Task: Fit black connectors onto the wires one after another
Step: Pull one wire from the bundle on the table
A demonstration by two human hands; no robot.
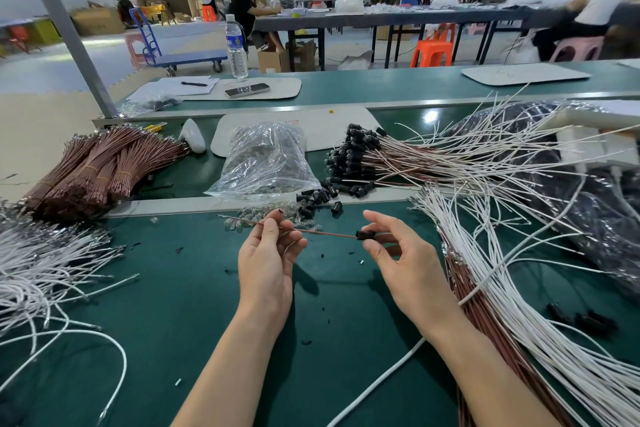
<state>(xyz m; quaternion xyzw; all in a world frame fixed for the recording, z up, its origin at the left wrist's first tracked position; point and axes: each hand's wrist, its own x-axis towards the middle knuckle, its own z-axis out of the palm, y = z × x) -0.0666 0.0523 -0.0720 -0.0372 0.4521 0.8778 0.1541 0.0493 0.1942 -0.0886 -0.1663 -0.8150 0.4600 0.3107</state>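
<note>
My left hand (pixel 268 260) pinches a thin brown wire (pixel 325 233) that runs level towards my right hand (pixel 403 260). At the wire's right end sits a black connector (pixel 364 235), pinched between my right thumb and fingers. Both hands hover above the green mat (pixel 194 305). Loose black connectors (pixel 317 199) lie just beyond the hands. A heap of wires with black connectors fitted (pixel 360 156) lies farther back on the right.
Bundled brown wires (pixel 100 166) lie at the left, loose white wires (pixel 41 270) at the near left and more white wires (pixel 519 270) on the right. A clear plastic bag (pixel 266 159) stands behind the loose connectors. People sit at tables in the background.
</note>
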